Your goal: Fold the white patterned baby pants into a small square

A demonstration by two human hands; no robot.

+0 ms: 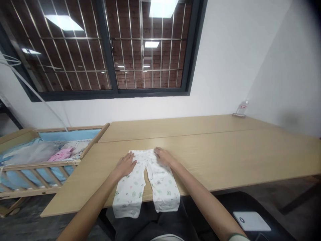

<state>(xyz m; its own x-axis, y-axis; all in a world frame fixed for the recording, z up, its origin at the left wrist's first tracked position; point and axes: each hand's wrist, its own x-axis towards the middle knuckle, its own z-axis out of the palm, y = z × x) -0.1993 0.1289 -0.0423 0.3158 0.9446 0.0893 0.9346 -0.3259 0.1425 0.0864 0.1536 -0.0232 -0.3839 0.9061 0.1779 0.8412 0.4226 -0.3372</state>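
A small pair of white baby pants [160, 184] with a green and grey print lies spread on the wooden table, waist away from me. Both leg ends hang over the table's near edge. My left hand [126, 164] rests flat on the left side near the waistband, fingers stretched out. On the upper right corner of the pants lies my right hand [162, 156], its fingers extended over the cloth. Neither hand grips the fabric.
The light wooden table [213, 157] reaches far right. A wooden crib [42, 164] with blue lining and a pink cloth [61, 154] stands left. A clear bottle [242, 107] sits in the back right corner. A white flat object [251, 221] lies on a dark seat.
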